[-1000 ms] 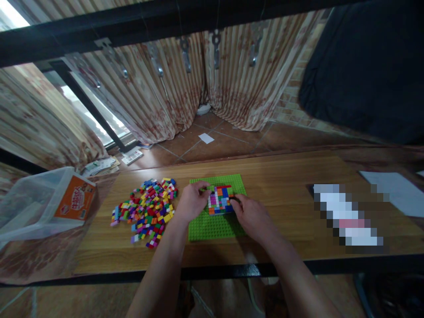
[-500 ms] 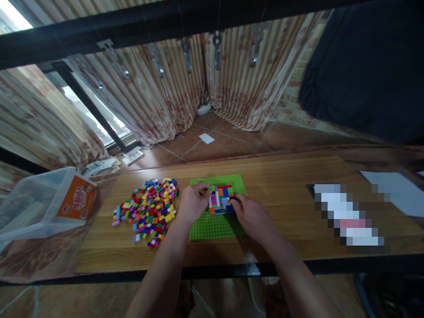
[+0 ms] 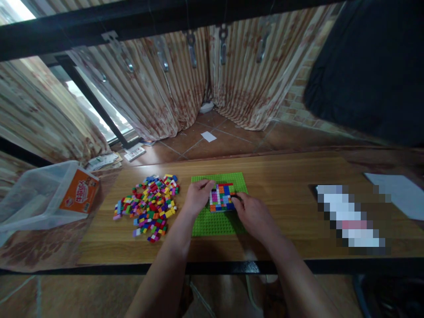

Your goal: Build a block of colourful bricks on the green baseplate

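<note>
A multicoloured block of toy bricks (image 3: 221,198) sits on the green studded baseplate (image 3: 212,226). My left hand (image 3: 198,195) is at the block's far left corner, thumb and fingers bent and closed against it. On the right side, my right hand (image 3: 251,213) grips the block's edge with curled fingers; a small dark piece or shadow shows by its fingertips, too small to name. A long red strip lies along the block's far edge. Left of the baseplate spreads a loose pile of toy bricks (image 3: 152,207) in many colours.
Everything rests on a low wooden table (image 3: 281,176). A clear plastic box with an orange label (image 3: 79,191) stands at the left. On the right lie a blurred-out flat object (image 3: 347,216) and a white sheet (image 3: 397,194). Curtains (image 3: 185,88) hang beyond.
The camera view has shifted slightly. My left hand has slid a little toward the block's far left corner. My right hand keeps its place at the right edge.
</note>
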Tool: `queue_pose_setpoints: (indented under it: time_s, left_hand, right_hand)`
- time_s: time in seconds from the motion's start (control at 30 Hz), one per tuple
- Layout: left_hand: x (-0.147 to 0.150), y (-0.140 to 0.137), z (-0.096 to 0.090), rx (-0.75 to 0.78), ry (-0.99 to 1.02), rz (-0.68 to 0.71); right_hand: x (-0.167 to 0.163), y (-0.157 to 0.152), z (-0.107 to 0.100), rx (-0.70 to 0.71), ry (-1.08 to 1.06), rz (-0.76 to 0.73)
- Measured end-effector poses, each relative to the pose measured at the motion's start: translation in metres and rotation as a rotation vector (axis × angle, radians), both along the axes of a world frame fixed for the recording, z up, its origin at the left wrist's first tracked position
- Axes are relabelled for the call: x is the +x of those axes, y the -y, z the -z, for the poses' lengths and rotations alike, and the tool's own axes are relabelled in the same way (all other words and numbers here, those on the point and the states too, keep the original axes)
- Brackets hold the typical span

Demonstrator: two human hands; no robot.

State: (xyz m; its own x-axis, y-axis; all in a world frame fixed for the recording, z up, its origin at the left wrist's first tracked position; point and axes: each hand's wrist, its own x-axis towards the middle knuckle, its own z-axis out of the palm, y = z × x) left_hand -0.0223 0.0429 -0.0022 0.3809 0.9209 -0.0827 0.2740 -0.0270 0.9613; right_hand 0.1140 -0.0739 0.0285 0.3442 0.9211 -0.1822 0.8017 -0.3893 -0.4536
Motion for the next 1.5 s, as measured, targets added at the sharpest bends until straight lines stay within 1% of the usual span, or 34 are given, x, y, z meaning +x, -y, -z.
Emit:
queue_pose_setpoints:
  time_s: [0.13, 0.37, 0.63, 0.77, 0.93, 1.0, 1.1, 1.27, 1.5]
  left_hand:
    - [0.002, -0.002, 0.0, -0.034, 0.009, -0.016]
    - [0.006, -0.002, -0.001, 0.007, -0.028, -0.083]
    - [0.006, -0.003, 0.002, 0.013, -0.038, -0.087]
    - [0.002, 0.003, -0.001, -0.033, 0.018, -0.059]
    - [-0.001, 0.012, -0.01, -0.164, 0.085, -0.112]
    - [0.0, 0.014, -0.009, -0.169, 0.093, -0.121]
    - [0.002, 0.014, -0.006, -0.13, 0.1, -0.125]
    - [0.002, 0.012, -0.003, -0.191, 0.136, -0.117]
    - [0.005, 0.011, 0.005, -0.079, 0.081, -0.142]
  right_hand:
    - [-0.001, 0.0, -0.002, -0.008, 0.008, 0.0]
    - [-0.003, 0.0, -0.005, -0.035, 0.047, 0.014]
    - [-0.003, 0.0, -0.003, -0.047, 0.057, 0.011]
    - [-0.003, 0.0, -0.004, -0.032, 0.043, 0.001]
    - [-0.001, 0.001, -0.003, -0.018, 0.02, -0.005]
    - [-0.001, 0.001, -0.002, -0.02, 0.026, -0.003]
    - [-0.002, 0.001, -0.001, -0.027, 0.052, -0.001]
    - [-0.002, -0.001, 0.001, -0.033, 0.089, -0.005]
    - [0.0, 0.0, 0.013, 0.008, 0.149, -0.037]
